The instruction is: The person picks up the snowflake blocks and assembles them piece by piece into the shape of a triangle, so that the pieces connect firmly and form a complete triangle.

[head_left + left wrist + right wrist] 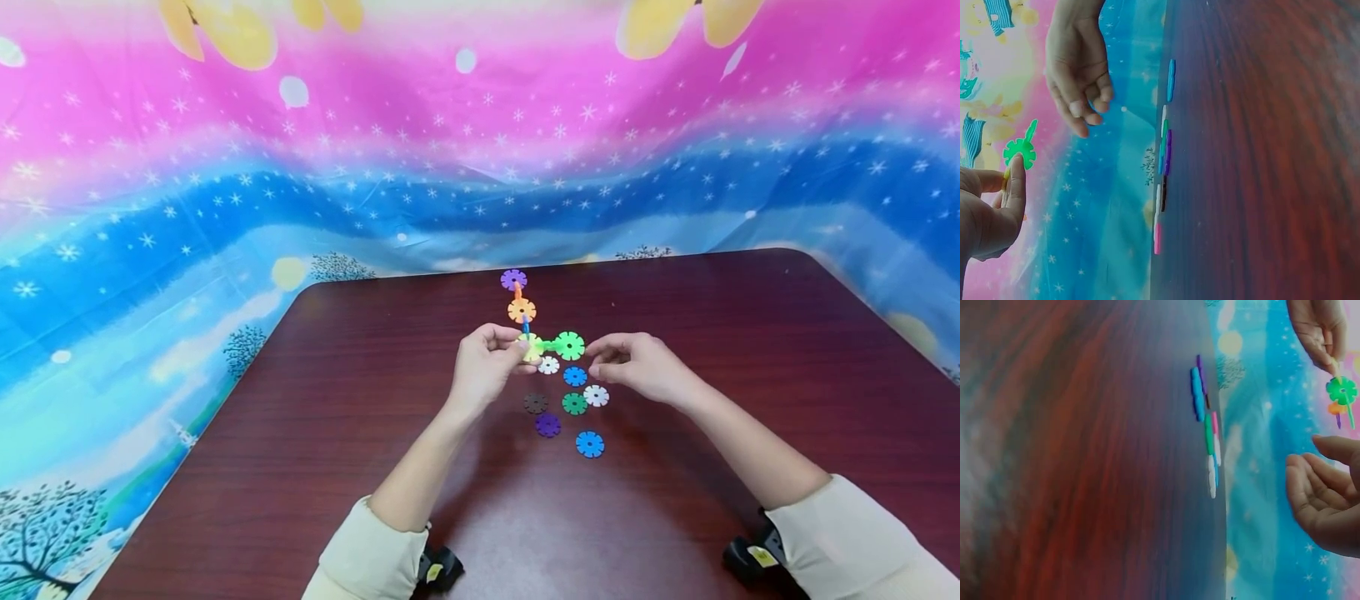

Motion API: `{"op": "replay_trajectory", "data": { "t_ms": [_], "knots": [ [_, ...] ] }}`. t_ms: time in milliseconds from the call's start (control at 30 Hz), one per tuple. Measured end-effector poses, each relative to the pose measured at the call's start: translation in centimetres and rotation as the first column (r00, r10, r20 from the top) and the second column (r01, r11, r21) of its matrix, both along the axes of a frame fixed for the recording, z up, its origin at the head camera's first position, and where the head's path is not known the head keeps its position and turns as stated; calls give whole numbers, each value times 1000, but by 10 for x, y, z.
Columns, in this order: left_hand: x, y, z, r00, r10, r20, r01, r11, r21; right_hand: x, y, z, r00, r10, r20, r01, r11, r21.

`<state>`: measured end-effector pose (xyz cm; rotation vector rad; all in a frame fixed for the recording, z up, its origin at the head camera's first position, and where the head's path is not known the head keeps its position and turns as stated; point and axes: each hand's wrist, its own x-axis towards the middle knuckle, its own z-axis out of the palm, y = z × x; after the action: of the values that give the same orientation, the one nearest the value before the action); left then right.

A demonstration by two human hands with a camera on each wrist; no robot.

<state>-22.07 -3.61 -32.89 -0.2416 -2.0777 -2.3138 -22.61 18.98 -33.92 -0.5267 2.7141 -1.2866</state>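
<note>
My left hand point(482, 367) pinches a yellow notched disc point(532, 350) between thumb and fingers. That disc belongs to a joined chain of plastic interlocking discs held up above the table. From it run a blue disc seen edge-on, an orange disc point(522, 311) and a purple disc point(513, 280) at the far end. To its right, an edge-on green piece links to a bright green disc point(570, 346). Just right of that green disc hovers my right hand point(648, 367), fingers loosely bent with nothing between them; the right wrist view shows a gap between its fingertips and the chain.
Loose discs lie on the dark wooden table point(337, 433) below the hands: white point(596, 396), blue point(590, 444), green point(574, 404), purple point(548, 425) and dark brown point(536, 403) among them. A pink disc point(1158, 239) shows in the wrist views. A patterned cloth point(480, 183) hangs behind the table.
</note>
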Motion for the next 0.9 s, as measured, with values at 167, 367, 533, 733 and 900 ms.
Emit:
{"op": "replay_trajectory", "data": {
  "t_ms": [167, 367, 533, 733, 900],
  "knots": [
    [0, 1, -1, 1000, -10, 6, 10, 1000, 12, -9, -2, -8, 997, 79, -10, -74, 969, 236],
    [2, 1, 0, 999, -35, 19, 35, 999, -13, -17, -4, -16, 993, 116, 24, -116, 906, 408],
    [3, 2, 0, 999, -43, 14, 44, 999, -19, -21, -8, -20, 992, 117, 54, -129, 875, 466],
    [3, 3, 1, 999, -44, 28, 45, 999, -13, -22, -11, -22, 993, 108, 50, -119, 855, 504],
    [3, 3, 1, 998, -49, 26, 50, 999, -22, -23, -12, -23, 993, 109, 45, -117, 848, 518]
  ]
}}
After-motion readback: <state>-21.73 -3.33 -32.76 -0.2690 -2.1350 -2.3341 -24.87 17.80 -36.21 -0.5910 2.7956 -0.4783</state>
